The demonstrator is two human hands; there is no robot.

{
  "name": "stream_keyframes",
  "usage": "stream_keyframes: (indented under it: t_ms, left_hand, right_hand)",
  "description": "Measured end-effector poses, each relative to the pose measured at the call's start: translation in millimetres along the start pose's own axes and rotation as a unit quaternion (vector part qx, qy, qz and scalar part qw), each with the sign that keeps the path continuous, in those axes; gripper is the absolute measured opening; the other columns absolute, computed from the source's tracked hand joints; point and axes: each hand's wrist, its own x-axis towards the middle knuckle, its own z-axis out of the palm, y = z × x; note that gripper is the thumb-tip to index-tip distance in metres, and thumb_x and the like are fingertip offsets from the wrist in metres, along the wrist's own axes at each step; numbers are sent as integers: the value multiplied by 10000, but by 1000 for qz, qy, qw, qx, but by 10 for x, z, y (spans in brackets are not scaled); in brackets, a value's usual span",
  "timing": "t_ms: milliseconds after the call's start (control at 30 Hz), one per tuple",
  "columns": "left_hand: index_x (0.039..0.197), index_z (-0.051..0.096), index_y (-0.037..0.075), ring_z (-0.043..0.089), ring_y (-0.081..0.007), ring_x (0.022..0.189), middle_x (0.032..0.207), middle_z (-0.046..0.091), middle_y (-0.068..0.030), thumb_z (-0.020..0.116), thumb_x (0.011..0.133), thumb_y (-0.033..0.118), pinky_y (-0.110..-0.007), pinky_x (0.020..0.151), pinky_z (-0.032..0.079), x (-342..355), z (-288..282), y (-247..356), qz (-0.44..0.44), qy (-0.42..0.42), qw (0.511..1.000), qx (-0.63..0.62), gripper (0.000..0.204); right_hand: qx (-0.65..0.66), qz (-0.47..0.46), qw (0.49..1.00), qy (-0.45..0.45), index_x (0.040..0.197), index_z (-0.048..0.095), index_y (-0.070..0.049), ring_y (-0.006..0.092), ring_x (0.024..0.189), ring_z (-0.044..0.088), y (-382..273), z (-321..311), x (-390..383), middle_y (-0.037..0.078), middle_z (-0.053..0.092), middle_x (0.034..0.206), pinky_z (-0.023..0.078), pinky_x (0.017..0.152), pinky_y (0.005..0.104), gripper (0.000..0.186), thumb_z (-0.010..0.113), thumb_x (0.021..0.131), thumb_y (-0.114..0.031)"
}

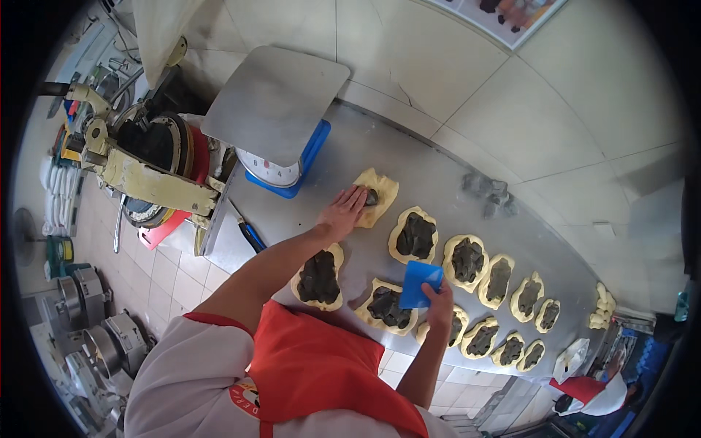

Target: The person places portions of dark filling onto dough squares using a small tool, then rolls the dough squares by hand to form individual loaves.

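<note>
My left hand (342, 213) lies with its fingers stretched over a flattened piece of pale dough (382, 191), touching the small dark lump of filling (372, 198) on it. In my right hand (439, 301) is a blue dough scraper (420, 284), raised above the near row of dough. Dark filling is spread on the dough pieces around my hands: one (319, 279) below my left forearm, one (416, 235) beyond the scraper, and one (388, 306) partly behind it.
More filled dough pieces (467, 261) run in two rows to the right along the metal table (372, 139). A scale (274, 109) and a blue-handled tool (252, 235) are at the left, beside a cream-coloured machine (157, 175). Dark scraps (491, 191) lie near the wall. Another person (599, 394) is at the far right.
</note>
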Motion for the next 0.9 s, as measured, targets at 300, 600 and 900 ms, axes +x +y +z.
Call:
stream_keyframes:
  t_ms: [300,600,900]
  left_hand:
    - [1512,176,-50,160,-304,1494,1602,163,-198,626,855,460,-451,1213,146,23,-501,314,-23,-190,981,35,945]
    - [1522,156,-43,90,-324,1500,1612,108,-198,722,743,508,-426,1218,116,4,-585,439,-48,-247,968,2,1109]
    - [1517,211,-42,111,-328,1494,1610,122,-201,690,751,485,-436,1212,104,-104,-547,376,-28,-226,973,-18,1046]
  right_hand:
    - [-424,-245,864,-117,813,618,6,198,612,496,-1413,560,1541,112,586,678,445,621,330,230,777,719,-131]
    - [-675,-260,621,-301,1050,711,-67,360,943,668,-1288,2239,2533,187,694,965,525,825,411,487,831,631,-283]
    - [-800,-112,563,-175,1126,705,-125,327,1004,680,-1166,2353,2600,146,712,1059,545,861,435,550,851,642,-341]
